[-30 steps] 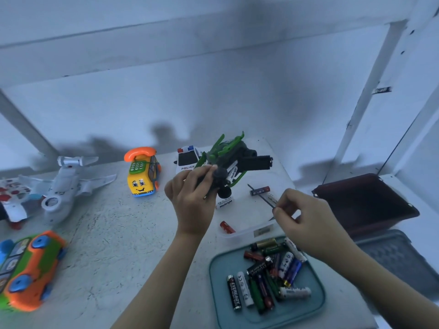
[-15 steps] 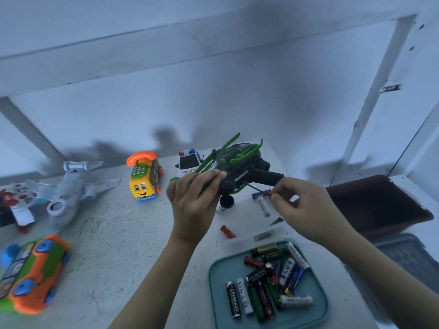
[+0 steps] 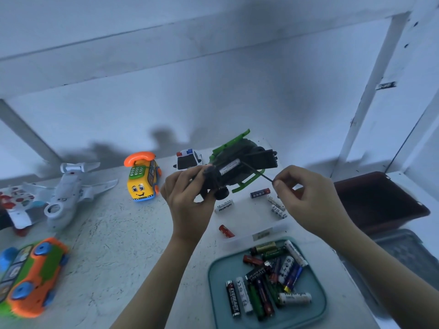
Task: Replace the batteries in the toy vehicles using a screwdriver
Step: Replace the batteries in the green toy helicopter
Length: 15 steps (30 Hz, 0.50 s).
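Note:
My left hand (image 3: 190,200) grips a black and green toy helicopter (image 3: 240,166), held above the table with its underside turned toward me. A white battery shows in its open compartment. My right hand (image 3: 306,200) pinches a thin dark screwdriver (image 3: 257,173) whose tip points into that compartment. A teal tray (image 3: 218,276) at the near right holds several batteries. Loose batteries (image 3: 260,193) lie on the table under the helicopter, one white one (image 3: 224,206) and one red one (image 3: 225,231) among them.
Other toys stand on the white table (image 3: 114,245): a police car (image 3: 188,159), a yellow phone car (image 3: 142,179), a white plane (image 3: 69,193), an orange and green car (image 3: 31,276). A dark red bin (image 3: 380,203) and a grey tray (image 3: 403,252) sit at the right.
My right hand rose from the table with the screwdriver and brought its tip to the helicopter's underside. My left hand tilted the helicopter, so the battery compartment now faces me.

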### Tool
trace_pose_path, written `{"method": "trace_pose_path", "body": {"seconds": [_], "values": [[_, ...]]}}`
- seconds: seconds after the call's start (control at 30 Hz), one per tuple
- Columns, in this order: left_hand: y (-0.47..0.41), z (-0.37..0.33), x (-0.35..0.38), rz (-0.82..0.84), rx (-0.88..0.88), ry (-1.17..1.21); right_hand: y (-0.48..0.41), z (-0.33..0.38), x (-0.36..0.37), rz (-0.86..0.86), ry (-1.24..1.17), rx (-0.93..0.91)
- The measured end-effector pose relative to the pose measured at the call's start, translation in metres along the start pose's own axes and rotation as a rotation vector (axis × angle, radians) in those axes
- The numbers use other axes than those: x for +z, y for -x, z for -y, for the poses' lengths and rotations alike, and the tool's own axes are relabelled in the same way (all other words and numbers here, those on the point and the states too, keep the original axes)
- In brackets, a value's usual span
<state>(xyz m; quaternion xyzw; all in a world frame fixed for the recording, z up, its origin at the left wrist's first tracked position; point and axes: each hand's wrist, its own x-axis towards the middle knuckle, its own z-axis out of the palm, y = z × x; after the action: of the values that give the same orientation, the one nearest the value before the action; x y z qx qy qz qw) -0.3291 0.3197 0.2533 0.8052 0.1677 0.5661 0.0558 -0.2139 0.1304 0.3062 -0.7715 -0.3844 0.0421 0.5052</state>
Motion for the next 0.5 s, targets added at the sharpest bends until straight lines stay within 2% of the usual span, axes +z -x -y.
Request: {"method": "trace_pose_path", "body": {"seconds": [0.13,0.23,0.3,0.5], "values": [[0.000,-0.001,-0.001,0.011,-0.028,0.064,-0.003,-0.003,-0.002,0.024,-0.058,-0.009],[-0.001,0.002,0.000,0.035,0.015,0.100,-0.003,-0.006,-0.005,0.138,-0.134,-0.018],[-0.001,0.002,0.003,0.068,0.069,0.110,-0.002,-0.006,-0.001,0.203,-0.098,-0.045],[0.001,0.004,0.012,0.049,0.004,0.068,0.000,-0.006,-0.003,0.144,-0.119,-0.041]]}}
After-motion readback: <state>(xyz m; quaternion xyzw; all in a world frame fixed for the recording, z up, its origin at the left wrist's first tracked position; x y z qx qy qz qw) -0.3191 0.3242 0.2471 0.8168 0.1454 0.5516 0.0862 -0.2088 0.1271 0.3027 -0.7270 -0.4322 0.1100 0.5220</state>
